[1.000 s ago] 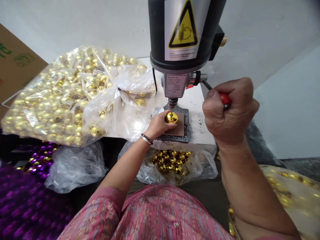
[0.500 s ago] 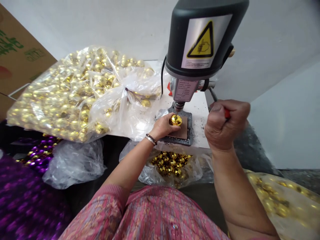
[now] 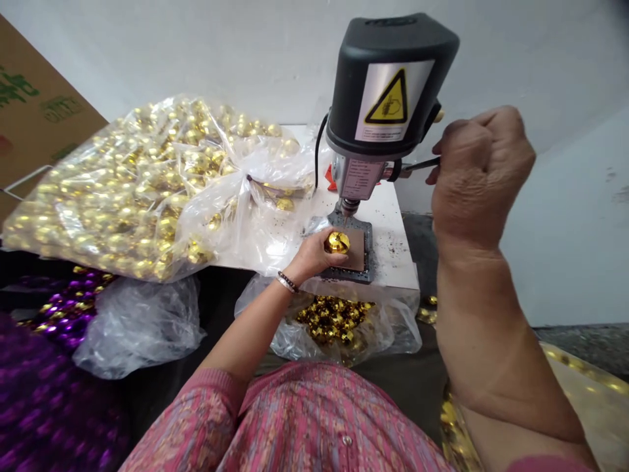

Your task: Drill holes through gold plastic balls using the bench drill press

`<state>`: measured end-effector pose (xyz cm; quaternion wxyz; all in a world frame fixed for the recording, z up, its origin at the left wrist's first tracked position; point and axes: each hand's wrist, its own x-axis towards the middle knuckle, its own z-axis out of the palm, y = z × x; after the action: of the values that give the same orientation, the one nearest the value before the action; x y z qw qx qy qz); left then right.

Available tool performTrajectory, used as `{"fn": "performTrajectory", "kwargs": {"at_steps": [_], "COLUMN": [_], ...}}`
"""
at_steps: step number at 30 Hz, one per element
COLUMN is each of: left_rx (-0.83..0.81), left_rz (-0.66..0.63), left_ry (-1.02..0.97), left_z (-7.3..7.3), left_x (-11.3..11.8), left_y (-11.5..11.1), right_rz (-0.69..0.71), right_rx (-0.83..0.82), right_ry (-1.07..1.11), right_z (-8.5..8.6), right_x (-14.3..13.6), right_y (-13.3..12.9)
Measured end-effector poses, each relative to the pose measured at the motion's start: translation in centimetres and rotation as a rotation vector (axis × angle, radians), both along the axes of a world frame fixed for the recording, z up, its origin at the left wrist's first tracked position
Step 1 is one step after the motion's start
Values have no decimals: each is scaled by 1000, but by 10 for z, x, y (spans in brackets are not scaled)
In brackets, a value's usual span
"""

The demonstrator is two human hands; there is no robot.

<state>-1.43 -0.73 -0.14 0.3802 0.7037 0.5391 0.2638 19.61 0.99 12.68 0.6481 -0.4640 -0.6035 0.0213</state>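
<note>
Gold, shiny, faceted round ball (image 3: 337, 242) sits on the flat brown square board (image 3: 356, 252), atop the dark grey metal drill-press base (image 3: 368, 252). I have the bare left hand (image 3: 313, 253) partly closed, thumb and forefinger curled around the ball's sides; other fingers mostly hidden. Thin metal drill bit (image 3: 346, 221) is close by the ball's top; can't tell from my view if they touch. My bare right hand (image 3: 484, 177) is raised, closed in a fist on the end of the dark metal lever (image 3: 423, 164), right of the black motor housing (image 3: 393, 85) with its yellow warning triangle. White tabletop (image 3: 397, 265) has dark specks around the base. Bulging clear plastic bag (image 3: 230, 203) of gold balls at left; open clear plastic bag (image 3: 396, 328) with more below the table's front edge.
</note>
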Motion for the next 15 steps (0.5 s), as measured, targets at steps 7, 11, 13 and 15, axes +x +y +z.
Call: {"fn": "performTrajectory", "kwargs": {"at_steps": [7, 11, 13, 15], "left_rx": [-37, 88, 130, 88], "left_rz": [-239, 145, 351, 439], "left_ry": [3, 117, 274, 431], "left_z": [1, 3, 5, 5], "left_x": [-50, -86, -101, -111], "left_y": [-47, -18, 11, 41], "right_rz": [-27, 0, 0, 2], "right_rx": [-44, -3, 11, 29], "right_ry": [87, 107, 102, 89], "right_z": [-4, -5, -5, -6], "right_x": [-5, -7, -7, -7], "right_y": [-1, -7, -9, -10]}}
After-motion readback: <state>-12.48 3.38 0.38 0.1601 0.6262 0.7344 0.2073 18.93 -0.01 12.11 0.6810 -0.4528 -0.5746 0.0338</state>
